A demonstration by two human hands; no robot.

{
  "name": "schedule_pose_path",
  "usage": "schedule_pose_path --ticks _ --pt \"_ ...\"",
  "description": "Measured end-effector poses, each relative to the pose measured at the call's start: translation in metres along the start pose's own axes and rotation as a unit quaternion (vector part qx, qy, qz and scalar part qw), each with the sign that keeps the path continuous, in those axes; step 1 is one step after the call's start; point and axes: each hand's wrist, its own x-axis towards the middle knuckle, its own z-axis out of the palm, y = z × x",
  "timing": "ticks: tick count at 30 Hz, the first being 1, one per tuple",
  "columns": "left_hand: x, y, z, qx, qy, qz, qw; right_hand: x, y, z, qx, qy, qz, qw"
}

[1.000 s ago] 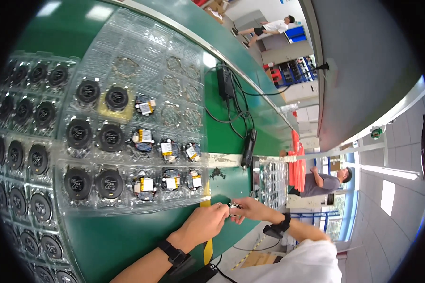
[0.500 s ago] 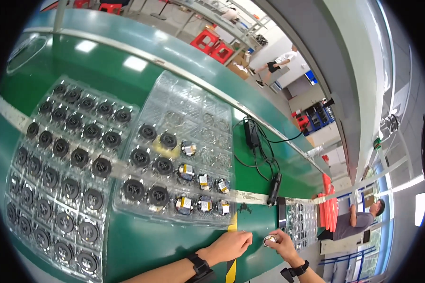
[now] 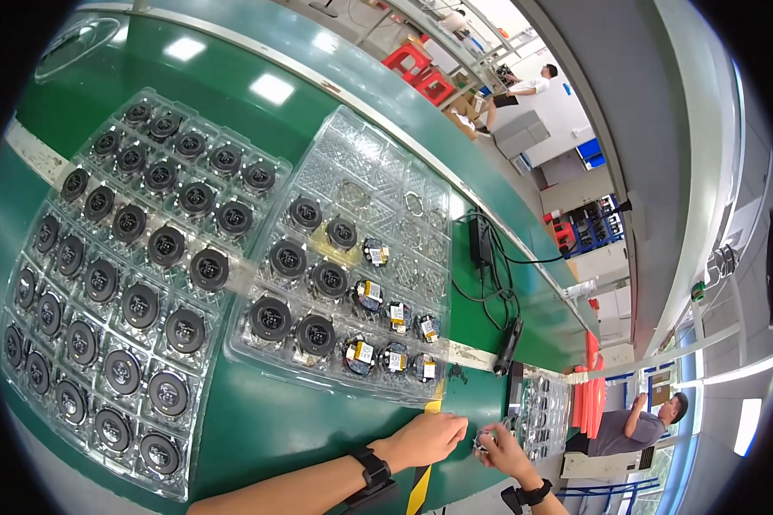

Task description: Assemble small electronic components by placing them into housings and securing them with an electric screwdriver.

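Observation:
At the bench's near edge my left hand [image 3: 425, 440] is closed, fingers curled in; whatever it may hold is hidden. Just right of it, my right hand [image 3: 505, 452] grips a small round part [image 3: 483, 441] with a shiny rim, mostly covered by the fingers. The two hands are close but apart. Beyond them lies a clear plastic tray [image 3: 352, 129] with black round modules [image 3: 271, 318] on its left side and round parts bearing white-and-yellow labels [image 3: 362, 353] toward its near right. A second clear tray [image 3: 210, 319], filled with black round modules, lies farther left.
A black power adapter [image 3: 481, 245] with its cable and a black pen-shaped tool [image 3: 509, 345] lie right of the trays. Another clear tray [image 3: 548, 412] stands beyond my right hand, near red bins [image 3: 589, 395]. A person [image 3: 631, 429] stands at the right; others are farther back.
The view has shifted, so the trays appear farther right and higher. My right hand has turned over the round part, which now shows less. The hands stay near each other.

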Motion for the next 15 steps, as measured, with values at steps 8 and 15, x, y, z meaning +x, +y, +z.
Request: schedule_pose_path --ticks 8,15 --pt "0.001 0.001 -0.001 -0.011 -0.006 -0.018 1.0 0.008 -0.003 -0.013 -0.069 -0.156 0.023 0.985" --pt "-0.001 0.001 0.001 -0.017 -0.012 -0.042 0.999 0.013 -0.007 -0.016 0.012 -0.18 0.08 0.98"
